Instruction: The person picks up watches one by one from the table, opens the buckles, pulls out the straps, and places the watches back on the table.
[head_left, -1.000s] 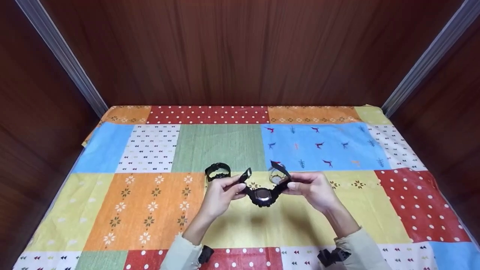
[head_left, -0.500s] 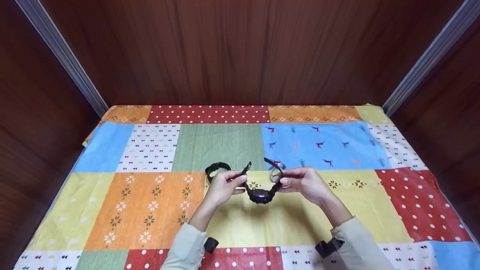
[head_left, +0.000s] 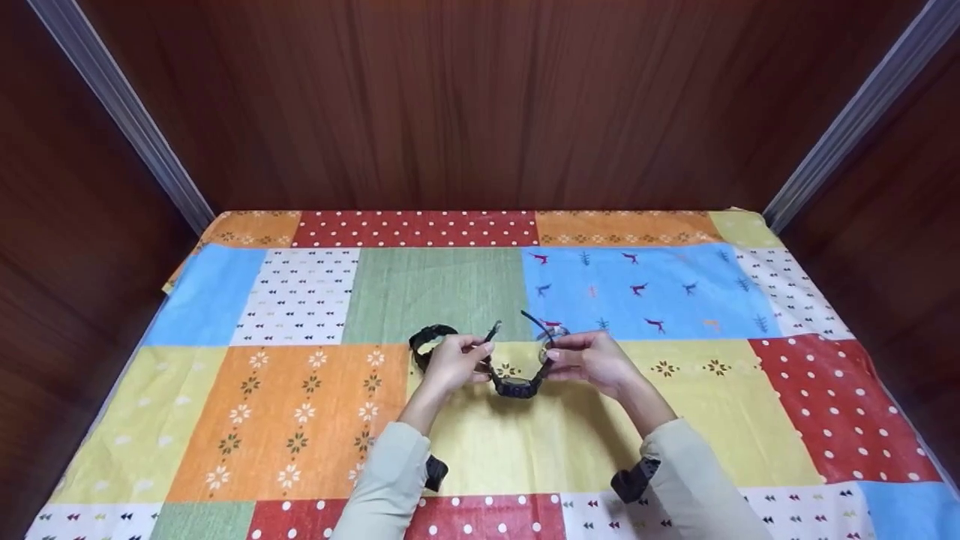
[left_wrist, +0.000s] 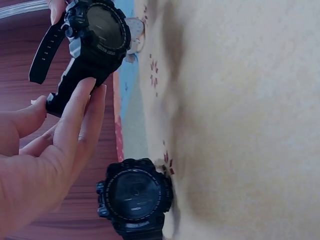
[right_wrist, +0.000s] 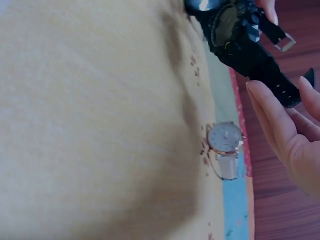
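Note:
Between both hands hangs a black digital-style wristwatch (head_left: 517, 387), its strap unfastened and bent up in a U. My left hand (head_left: 451, 364) pinches the buckle half of the strap; my right hand (head_left: 596, 364) pinches the half with the holes. In the left wrist view the dark round face of the held watch (left_wrist: 105, 27) points toward the camera. The metal buckle (right_wrist: 287, 43) shows in the right wrist view. Just beyond my left hand a second black wristwatch (left_wrist: 134, 194) stands on the cloth, its band looped. Beyond my right hand is a light-faced wristwatch (right_wrist: 225, 137) with a pale strap.
A patchwork-print cloth (head_left: 285, 420) covers the table. Dark wood panels (head_left: 480, 105) rise behind it and at both sides, with metal strips in the corners. A black wrist-worn device (head_left: 636, 480) sits at my right cuff, and another (head_left: 436, 473) at the left.
Both hands have moved slightly closer together and forward with the held watch. Its face has tilted away from the head view, and the strap ends now stand more upright. The other watches stay put.

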